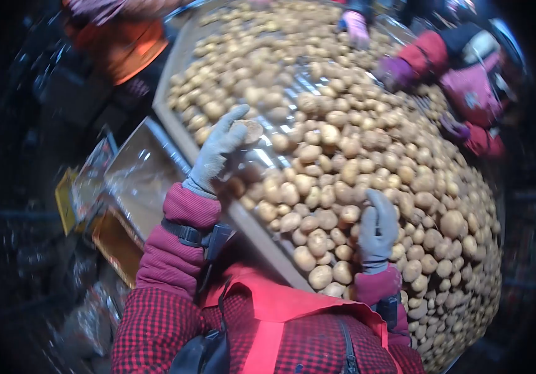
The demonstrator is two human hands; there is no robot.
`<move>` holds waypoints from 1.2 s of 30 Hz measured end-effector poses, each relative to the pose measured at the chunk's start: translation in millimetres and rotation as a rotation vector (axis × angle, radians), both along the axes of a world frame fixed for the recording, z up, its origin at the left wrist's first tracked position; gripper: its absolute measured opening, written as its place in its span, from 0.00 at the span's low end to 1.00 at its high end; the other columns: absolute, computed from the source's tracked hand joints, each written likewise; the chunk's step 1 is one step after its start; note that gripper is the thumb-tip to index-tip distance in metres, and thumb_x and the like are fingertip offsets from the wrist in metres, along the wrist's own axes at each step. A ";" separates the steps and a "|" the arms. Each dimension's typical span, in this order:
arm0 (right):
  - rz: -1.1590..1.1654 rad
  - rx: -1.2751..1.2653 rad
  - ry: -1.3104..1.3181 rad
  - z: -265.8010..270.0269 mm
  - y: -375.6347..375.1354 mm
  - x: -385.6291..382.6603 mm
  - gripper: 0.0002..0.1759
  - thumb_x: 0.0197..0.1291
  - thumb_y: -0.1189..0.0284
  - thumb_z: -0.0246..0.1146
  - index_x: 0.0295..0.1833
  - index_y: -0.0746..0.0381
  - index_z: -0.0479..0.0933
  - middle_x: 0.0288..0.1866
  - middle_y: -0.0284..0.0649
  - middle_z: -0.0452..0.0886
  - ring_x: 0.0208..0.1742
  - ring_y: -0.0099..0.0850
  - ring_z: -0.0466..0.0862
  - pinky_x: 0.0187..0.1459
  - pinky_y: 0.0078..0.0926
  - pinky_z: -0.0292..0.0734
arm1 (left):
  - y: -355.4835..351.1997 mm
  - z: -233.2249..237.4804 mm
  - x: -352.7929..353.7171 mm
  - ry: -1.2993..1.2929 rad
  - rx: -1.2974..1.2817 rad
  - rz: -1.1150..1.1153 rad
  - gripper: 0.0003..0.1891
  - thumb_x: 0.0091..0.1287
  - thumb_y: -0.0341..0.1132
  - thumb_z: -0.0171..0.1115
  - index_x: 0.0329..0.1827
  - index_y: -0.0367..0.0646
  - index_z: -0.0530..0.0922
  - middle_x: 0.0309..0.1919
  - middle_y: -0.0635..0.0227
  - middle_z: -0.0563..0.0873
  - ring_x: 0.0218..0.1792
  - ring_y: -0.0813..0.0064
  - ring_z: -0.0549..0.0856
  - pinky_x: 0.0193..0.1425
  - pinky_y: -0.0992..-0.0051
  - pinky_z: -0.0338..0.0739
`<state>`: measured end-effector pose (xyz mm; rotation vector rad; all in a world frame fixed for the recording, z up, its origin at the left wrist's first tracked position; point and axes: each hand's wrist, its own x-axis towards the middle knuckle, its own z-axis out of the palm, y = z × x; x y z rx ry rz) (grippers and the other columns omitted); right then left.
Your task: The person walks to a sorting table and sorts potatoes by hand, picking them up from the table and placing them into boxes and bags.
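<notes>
My left hand (pixel 213 156), in a grey glove, is closed on a brownish potato (pixel 253 131) held between thumb and fingers above the table's left side. Beneath that hand, part of the bare, shiny table surface (pixel 261 153) shows. My right hand (pixel 378 232), gloved alike, rests low among the potatoes near the front edge. Its fingers point away from me and look parted, with no potato visibly gripped. A pale potato (pixel 349 214) lies just left of its fingers. Many loose potatoes (pixel 367 165) of mixed sizes cover the table.
A raised rim (pixel 266 240) runs along the table's near left edge. Left of it stands an open box (pixel 140 168) with clear plastic inside. Another person's gloved hand (pixel 395 73) is over the potatoes at right; a pink-gloved hand (pixel 356 28) reaches in at the top. Orange clothing (pixel 121 53) shows upper left.
</notes>
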<state>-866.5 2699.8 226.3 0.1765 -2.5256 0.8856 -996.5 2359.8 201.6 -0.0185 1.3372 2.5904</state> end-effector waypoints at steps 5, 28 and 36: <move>0.000 -0.150 -0.059 -18.9 1.1 2.5 0.18 0.77 0.73 0.56 0.66 0.68 0.79 0.64 0.46 0.82 0.64 0.38 0.81 0.68 0.37 0.74 | -81.5 -19.4 126.1 -0.117 -0.123 0.407 0.26 0.77 0.38 0.62 0.76 0.43 0.69 0.58 0.56 0.86 0.38 0.72 0.88 0.36 0.75 0.83; 0.048 0.089 -0.067 1.9 -16.7 -5.3 0.15 0.72 0.76 0.61 0.61 0.64 0.82 0.60 0.46 0.84 0.64 0.40 0.81 0.68 0.38 0.74 | -204.7 -99.0 349.4 -0.095 -1.833 0.996 0.24 0.77 0.30 0.54 0.74 0.30 0.69 0.68 0.48 0.78 0.68 0.56 0.79 0.75 0.60 0.71; 0.145 -0.413 -0.193 8.9 -69.1 -15.5 0.16 0.70 0.76 0.61 0.60 0.65 0.82 0.57 0.48 0.86 0.60 0.40 0.84 0.64 0.35 0.77 | -2.1 16.7 65.4 0.912 -1.402 0.095 0.30 0.63 0.33 0.66 0.72 0.44 0.77 0.62 0.50 0.82 0.65 0.47 0.79 0.74 0.55 0.70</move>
